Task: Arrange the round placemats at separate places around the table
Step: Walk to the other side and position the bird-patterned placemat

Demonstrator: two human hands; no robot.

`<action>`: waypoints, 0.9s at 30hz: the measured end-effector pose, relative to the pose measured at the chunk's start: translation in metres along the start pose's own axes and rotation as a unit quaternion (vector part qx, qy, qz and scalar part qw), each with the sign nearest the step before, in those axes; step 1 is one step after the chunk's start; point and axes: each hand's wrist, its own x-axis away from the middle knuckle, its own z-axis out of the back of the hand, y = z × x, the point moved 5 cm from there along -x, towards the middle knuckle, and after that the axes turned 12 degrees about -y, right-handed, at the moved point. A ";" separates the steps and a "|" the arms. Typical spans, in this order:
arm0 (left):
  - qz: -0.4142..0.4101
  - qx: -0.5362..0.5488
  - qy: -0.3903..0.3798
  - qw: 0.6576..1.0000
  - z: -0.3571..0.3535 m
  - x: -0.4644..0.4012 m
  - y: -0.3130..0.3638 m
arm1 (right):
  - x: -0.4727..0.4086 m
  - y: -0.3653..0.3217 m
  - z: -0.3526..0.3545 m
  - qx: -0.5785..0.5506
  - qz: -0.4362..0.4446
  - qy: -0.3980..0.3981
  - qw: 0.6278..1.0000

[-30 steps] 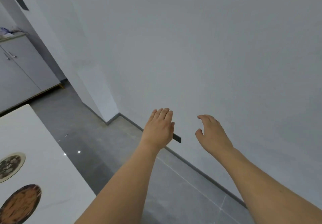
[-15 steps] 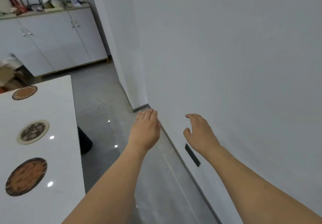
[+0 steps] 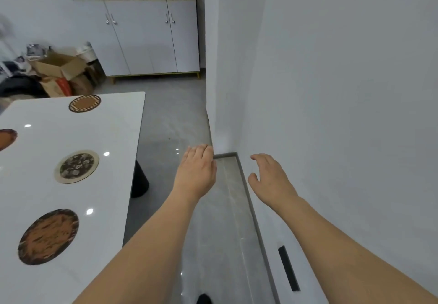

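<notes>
Several round placemats lie apart on the white table (image 3: pixel 71 280) at the left. Nearest is a brown mat with a dark rim (image 3: pixel 48 236). Beyond it lies a dark floral mat with a cream rim (image 3: pixel 76 166). A brown mat with a checkered border (image 3: pixel 84 103) sits near the far edge, and part of another brown mat (image 3: pixel 6 138) shows at the left frame edge. My left hand (image 3: pixel 196 171) and my right hand (image 3: pixel 269 179) hang over the floor to the right of the table, both empty with fingers loosely spread.
A grey tiled floor strip (image 3: pixel 170 123) runs between the table and the white wall (image 3: pixel 343 114). A white cabinet (image 3: pixel 147 36) with clutter on top stands at the back. Cardboard boxes (image 3: pixel 59 67) sit at the far left. A dark table leg (image 3: pixel 139 180) shows under the table's edge.
The view has swung left and down, bringing more of the table, more mats and the cabinet into sight. Both hands stay empty and have kept their pose.
</notes>
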 end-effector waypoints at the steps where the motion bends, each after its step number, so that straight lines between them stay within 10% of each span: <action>1: 0.008 0.006 0.000 1.000 -0.002 -0.011 -0.006 | -0.015 -0.001 0.002 0.001 0.002 -0.001 1.000; 20: 0.322 0.034 0.040 0.945 -0.018 0.020 -0.215 | -0.213 -0.164 -0.113 0.087 0.244 -0.228 0.939; 27: 0.477 0.066 0.108 0.870 -0.027 0.122 -0.290 | -0.198 -0.275 -0.199 0.109 0.367 -0.310 0.870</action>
